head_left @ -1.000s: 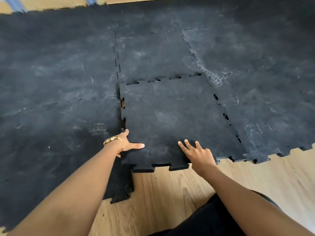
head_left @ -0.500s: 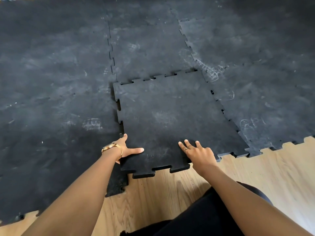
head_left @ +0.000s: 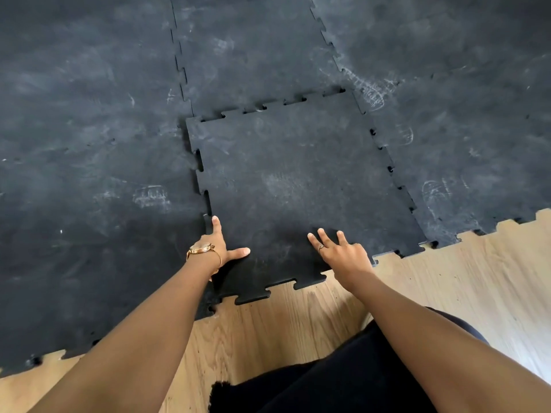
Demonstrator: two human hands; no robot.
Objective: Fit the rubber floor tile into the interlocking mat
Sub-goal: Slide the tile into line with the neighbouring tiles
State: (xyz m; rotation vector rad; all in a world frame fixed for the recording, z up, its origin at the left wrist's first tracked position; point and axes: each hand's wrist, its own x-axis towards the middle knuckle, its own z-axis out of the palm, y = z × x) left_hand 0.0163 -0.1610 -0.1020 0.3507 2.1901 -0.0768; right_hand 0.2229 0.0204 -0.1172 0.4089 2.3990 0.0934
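Observation:
A black rubber floor tile (head_left: pixel 292 180) with toothed edges lies in a gap of the large black interlocking mat (head_left: pixel 89 144). Its far and left edges sit slightly raised over the neighbouring tiles, and small gaps show along the right seam. My left hand (head_left: pixel 222 248), with a gold watch on the wrist, presses flat on the tile's near left corner, index finger along the left seam and thumb spread. My right hand (head_left: pixel 343 251), wearing a ring, rests flat with fingers spread on the tile's near edge.
Light wooden floor (head_left: pixel 447 293) shows in front of the mat's toothed near edge. My dark-clothed leg (head_left: pixel 343 383) is at the bottom. Chalky scuff marks and footprints (head_left: pixel 372 90) cover the mat around the tile.
The tile has slid left and away, so the open gaps along its left seam have closed. Both hands stay pressed on its near edge; my left index finger now points along the seam.

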